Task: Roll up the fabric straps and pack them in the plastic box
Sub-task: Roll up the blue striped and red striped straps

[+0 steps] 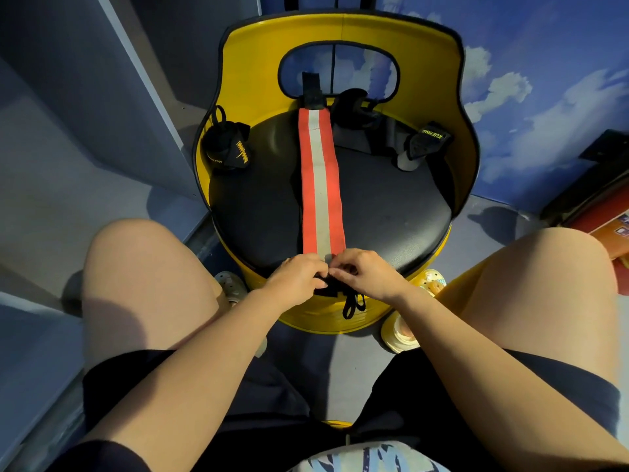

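A long red strap with a white middle stripe [320, 185] lies flat along the black seat cushion [384, 212] of a yellow drum chair, running from the backrest to the front edge. My left hand [296, 277] and my right hand [364, 272] pinch its near end side by side. A black loop [352, 304] dangles below my fingers. A rolled black strap [226, 146] sits at the seat's left rim. Another dark rolled strap [352, 107] rests at the back, and a black strap with yellow lettering [427, 141] lies at the right. No plastic box is in view.
The chair's yellow backrest [343, 32] curves around the far side of the seat. My bare knees flank the chair at left and right. A grey cabinet wall [85, 107] stands on the left, a cloud-painted blue wall [544, 97] on the right.
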